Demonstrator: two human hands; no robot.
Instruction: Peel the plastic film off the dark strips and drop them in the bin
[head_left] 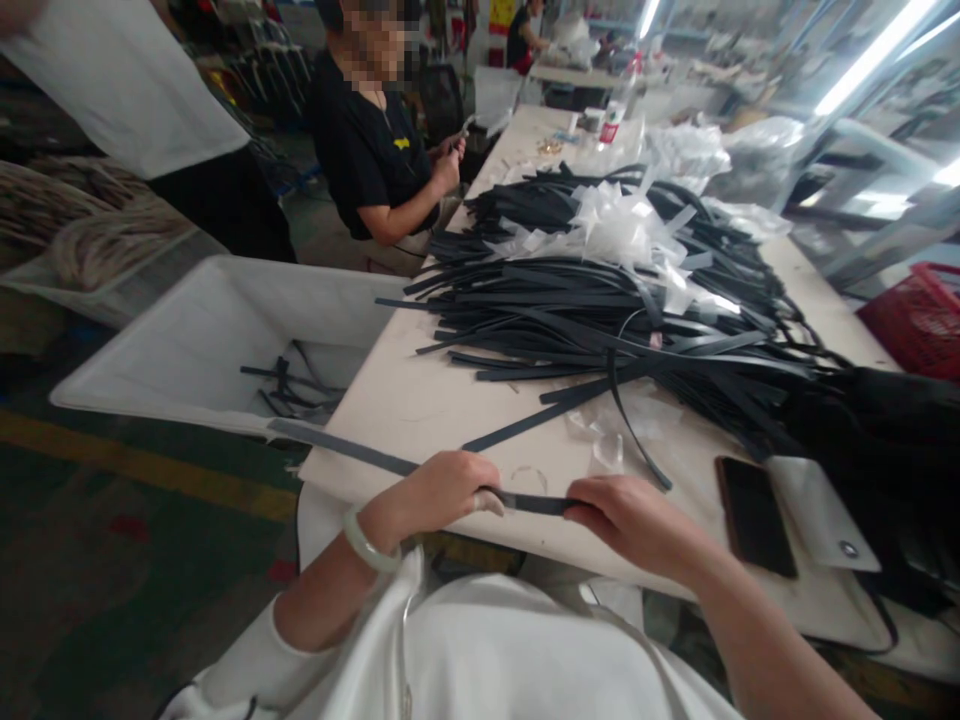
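Note:
A dark flat strap (341, 445) runs across the table's near edge, its left end reaching over the white bin's rim. My left hand (442, 490), with a pale bangle at the wrist, is closed round the strap. At the strap's right part, my right hand (619, 510) pinches it, and a short piece shows between both hands. Beyond them a large pile of dark straps (540, 300) covers the table (405, 400), with crumpled clear plastic (622, 225) on top. Another strap (510, 432) slants from the pile to behind my left hand.
A white bin (172, 350) holding several straps stands left of the table. A phone (754, 515) and a pale card-like object (821, 510) lie at the right, near black fabric (885, 440). A red basket (915, 315) is farther right. A seated person (375, 160) works at the table's left side.

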